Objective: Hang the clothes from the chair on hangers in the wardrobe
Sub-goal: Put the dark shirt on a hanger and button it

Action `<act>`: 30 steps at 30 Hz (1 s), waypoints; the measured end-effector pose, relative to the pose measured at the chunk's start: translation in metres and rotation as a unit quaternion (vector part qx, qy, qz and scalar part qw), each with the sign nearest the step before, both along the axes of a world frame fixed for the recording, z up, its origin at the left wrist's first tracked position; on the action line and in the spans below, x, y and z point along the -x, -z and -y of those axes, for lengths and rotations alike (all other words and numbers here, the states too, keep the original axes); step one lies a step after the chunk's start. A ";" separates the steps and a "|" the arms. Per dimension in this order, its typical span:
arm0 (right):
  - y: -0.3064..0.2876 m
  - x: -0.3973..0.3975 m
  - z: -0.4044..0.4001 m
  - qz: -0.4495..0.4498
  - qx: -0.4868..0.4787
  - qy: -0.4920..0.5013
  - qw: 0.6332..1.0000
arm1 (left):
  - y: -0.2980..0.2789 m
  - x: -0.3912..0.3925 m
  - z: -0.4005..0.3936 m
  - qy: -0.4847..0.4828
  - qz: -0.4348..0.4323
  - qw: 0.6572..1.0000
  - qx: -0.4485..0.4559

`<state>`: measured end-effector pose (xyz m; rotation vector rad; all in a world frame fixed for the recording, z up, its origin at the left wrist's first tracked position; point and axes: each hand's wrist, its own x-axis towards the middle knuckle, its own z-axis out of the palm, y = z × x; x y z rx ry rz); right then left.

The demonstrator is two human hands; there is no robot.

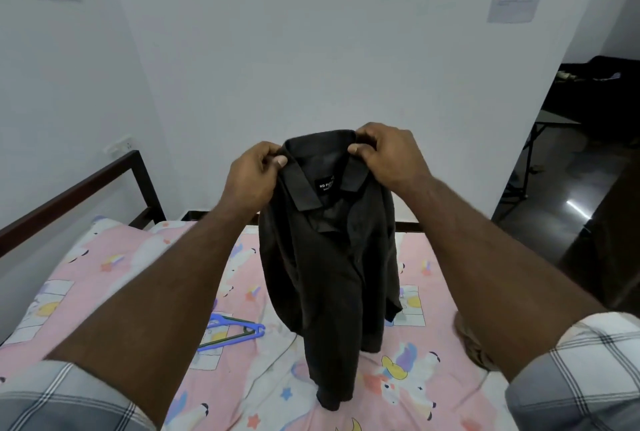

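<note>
Head camera: A person holds a dark collared shirt (325, 257) up over a bed, the left hand (254, 174) pinching the collar at one shoulder and the right hand (384, 150) pinching it at the other, fingers and thumbs curled into the fabric. The shirt hangs free from the two grips, its hem sagging onto the pink unicorn-print bedsheet (114, 271). No hanger is in the shirt yet as far as can be seen. Two hangers, one blue (239, 325) and one dark green (227, 339), lie crossed on the sheet just left of the hem, untouched. Neither chair nor wardrobe is in view. By the look of it the task is at an early stage for this garment: held up and spread, with threading onto a hanger and the trip to the wardrobe left to do.
</note>
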<state>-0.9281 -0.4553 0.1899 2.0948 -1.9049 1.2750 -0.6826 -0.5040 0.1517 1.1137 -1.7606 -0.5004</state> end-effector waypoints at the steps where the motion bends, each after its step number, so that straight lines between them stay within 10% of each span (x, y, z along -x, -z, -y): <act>1: -0.005 0.001 0.000 -0.022 -0.010 0.000 1.000 | -0.003 0.000 0.001 0.001 0.001 1.000 0.006; 14: -0.020 0.017 -0.028 -0.023 -0.057 0.001 0.998 | -0.017 0.013 0.007 0.032 -0.001 0.999 -0.009; 30: 0.179 0.082 0.092 0.024 -0.274 0.011 0.961 | 0.156 0.080 0.125 0.028 0.171 0.973 -0.155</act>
